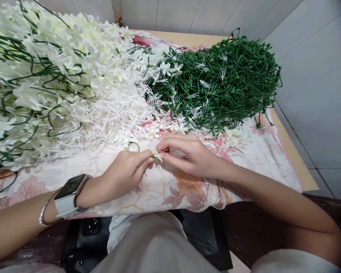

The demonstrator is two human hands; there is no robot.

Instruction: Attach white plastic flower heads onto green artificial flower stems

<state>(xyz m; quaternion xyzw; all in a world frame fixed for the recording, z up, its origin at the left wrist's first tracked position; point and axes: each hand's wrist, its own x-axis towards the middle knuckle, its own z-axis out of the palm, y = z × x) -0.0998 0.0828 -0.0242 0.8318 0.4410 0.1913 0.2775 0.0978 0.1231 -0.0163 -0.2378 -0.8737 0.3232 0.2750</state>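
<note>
My left hand (125, 172) and my right hand (187, 153) meet over the front of the table, fingertips together. Between them they pinch a small white plastic flower piece (158, 155) on a thin green stem (135, 144) that curls up behind my left fingers. My left wrist wears a white smartwatch (69, 195) and a thin silver bangle. Just beyond my hands lie loose white stamen pieces (108, 113) in a spread heap.
A floral cloth (258, 155) covers the table. Finished white flower sprays (36, 76) pile up at the left. A mound of bare green stems (227, 83) sits at the back right. Tiled wall (315, 76) runs along the right; my lap is below.
</note>
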